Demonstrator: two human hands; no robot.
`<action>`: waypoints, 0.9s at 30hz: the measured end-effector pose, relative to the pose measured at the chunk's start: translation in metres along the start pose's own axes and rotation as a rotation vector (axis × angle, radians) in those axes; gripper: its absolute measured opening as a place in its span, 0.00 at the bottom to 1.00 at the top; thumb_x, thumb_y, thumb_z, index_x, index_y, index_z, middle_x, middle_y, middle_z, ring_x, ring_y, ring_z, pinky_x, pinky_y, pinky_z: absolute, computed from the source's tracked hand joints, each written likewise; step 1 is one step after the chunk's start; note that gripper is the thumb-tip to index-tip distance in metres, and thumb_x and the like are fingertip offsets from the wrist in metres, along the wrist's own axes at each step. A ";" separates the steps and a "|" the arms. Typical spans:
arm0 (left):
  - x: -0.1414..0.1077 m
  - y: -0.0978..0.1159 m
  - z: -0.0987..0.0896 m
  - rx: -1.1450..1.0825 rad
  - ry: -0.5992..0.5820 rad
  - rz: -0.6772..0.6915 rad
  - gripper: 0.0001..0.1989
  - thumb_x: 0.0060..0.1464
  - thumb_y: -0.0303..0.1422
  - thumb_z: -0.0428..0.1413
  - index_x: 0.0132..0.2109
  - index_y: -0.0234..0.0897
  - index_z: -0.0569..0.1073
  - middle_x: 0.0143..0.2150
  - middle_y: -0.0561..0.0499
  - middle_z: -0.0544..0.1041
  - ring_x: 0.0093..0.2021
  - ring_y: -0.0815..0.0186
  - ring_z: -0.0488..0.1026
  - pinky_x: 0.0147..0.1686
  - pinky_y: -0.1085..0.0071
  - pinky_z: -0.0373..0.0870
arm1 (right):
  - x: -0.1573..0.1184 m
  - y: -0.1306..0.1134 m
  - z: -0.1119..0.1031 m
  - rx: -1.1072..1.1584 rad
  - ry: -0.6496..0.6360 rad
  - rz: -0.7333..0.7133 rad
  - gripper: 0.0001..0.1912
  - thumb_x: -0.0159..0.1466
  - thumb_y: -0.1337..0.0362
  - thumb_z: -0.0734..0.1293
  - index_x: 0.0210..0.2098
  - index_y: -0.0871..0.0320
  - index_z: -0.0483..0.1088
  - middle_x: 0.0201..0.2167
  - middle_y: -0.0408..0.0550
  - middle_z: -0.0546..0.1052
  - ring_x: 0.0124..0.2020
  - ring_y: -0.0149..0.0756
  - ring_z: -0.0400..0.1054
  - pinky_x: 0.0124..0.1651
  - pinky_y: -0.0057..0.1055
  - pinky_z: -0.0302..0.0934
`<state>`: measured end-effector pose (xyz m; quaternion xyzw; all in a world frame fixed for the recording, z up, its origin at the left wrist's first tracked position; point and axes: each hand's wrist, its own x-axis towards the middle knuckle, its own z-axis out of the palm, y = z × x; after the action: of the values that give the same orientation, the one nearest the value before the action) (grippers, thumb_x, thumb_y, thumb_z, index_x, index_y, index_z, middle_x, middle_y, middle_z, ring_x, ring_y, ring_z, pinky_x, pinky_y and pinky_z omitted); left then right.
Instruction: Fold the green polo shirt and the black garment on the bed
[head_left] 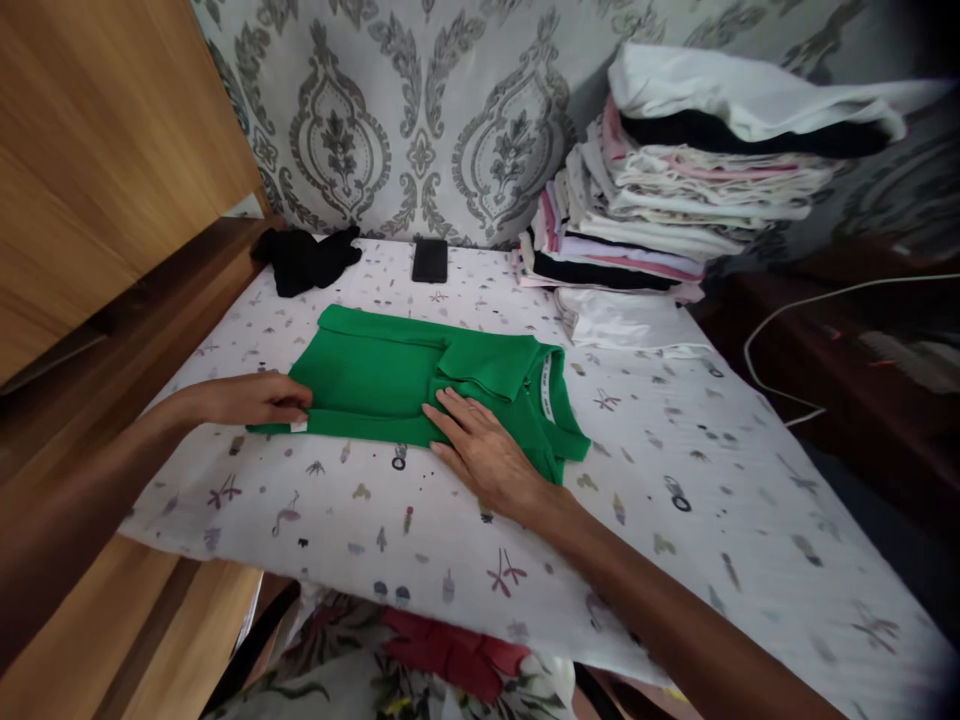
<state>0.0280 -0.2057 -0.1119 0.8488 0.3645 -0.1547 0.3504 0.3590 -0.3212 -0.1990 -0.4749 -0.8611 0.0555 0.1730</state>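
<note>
A green shirt lies folded into a long strip on the patterned white cloth. Its collar, with a white printed band inside, faces right, and one sleeve is folded back over the body. My left hand pinches the near left corner at the hem, beside a small white tag; its fingertips are partly hidden. Flat on the near edge, below the collar end, rests my right hand with its fingers stretched out.
Behind on the right rises a tall stack of folded clothes. A black phone and a crumpled black garment lie toward the wall. Wooden furniture borders the left side; a white cable hangs at right.
</note>
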 end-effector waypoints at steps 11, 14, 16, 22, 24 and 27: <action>-0.002 -0.011 0.004 0.003 0.133 -0.012 0.16 0.62 0.44 0.46 0.40 0.38 0.70 0.34 0.51 0.72 0.32 0.67 0.66 0.32 0.74 0.61 | 0.021 -0.015 -0.007 0.074 -0.002 0.026 0.16 0.71 0.65 0.60 0.53 0.61 0.72 0.65 0.63 0.64 0.70 0.52 0.54 0.66 0.55 0.58; -0.003 -0.015 0.000 -0.027 0.240 -0.030 0.17 0.62 0.45 0.47 0.45 0.37 0.71 0.37 0.50 0.73 0.34 0.66 0.68 0.33 0.74 0.63 | 0.028 -0.013 -0.004 0.122 0.041 0.039 0.11 0.70 0.68 0.59 0.45 0.60 0.73 0.62 0.61 0.68 0.67 0.51 0.59 0.64 0.54 0.61; -0.007 -0.015 -0.002 -0.059 0.345 -0.035 0.17 0.62 0.45 0.47 0.46 0.37 0.71 0.40 0.49 0.74 0.37 0.66 0.69 0.36 0.73 0.65 | 0.030 -0.011 -0.001 0.155 0.079 0.044 0.11 0.69 0.68 0.58 0.42 0.60 0.72 0.60 0.61 0.70 0.65 0.51 0.62 0.61 0.54 0.63; -0.021 -0.012 -0.001 -0.088 0.309 0.008 0.18 0.56 0.48 0.56 0.44 0.38 0.73 0.43 0.49 0.76 0.41 0.64 0.70 0.41 0.71 0.66 | 0.030 -0.007 0.004 0.258 0.149 0.030 0.11 0.68 0.70 0.58 0.41 0.58 0.71 0.56 0.60 0.74 0.63 0.49 0.63 0.61 0.56 0.63; -0.021 -0.016 0.001 -0.069 0.285 -0.008 0.18 0.54 0.47 0.57 0.44 0.37 0.74 0.42 0.48 0.75 0.40 0.64 0.70 0.40 0.71 0.66 | 0.030 -0.006 0.004 0.277 0.158 0.033 0.10 0.68 0.70 0.58 0.41 0.57 0.70 0.55 0.60 0.74 0.63 0.49 0.64 0.61 0.56 0.63; -0.018 -0.023 0.000 -0.116 0.264 -0.046 0.17 0.56 0.47 0.54 0.40 0.37 0.73 0.37 0.50 0.75 0.35 0.65 0.69 0.36 0.72 0.65 | 0.031 -0.006 0.005 0.289 0.168 0.035 0.09 0.67 0.70 0.58 0.40 0.56 0.69 0.54 0.59 0.74 0.63 0.49 0.64 0.61 0.55 0.63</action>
<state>-0.0009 -0.2037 -0.1130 0.8316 0.4349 -0.0284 0.3441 0.3380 -0.2983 -0.1946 -0.4628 -0.8184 0.1417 0.3096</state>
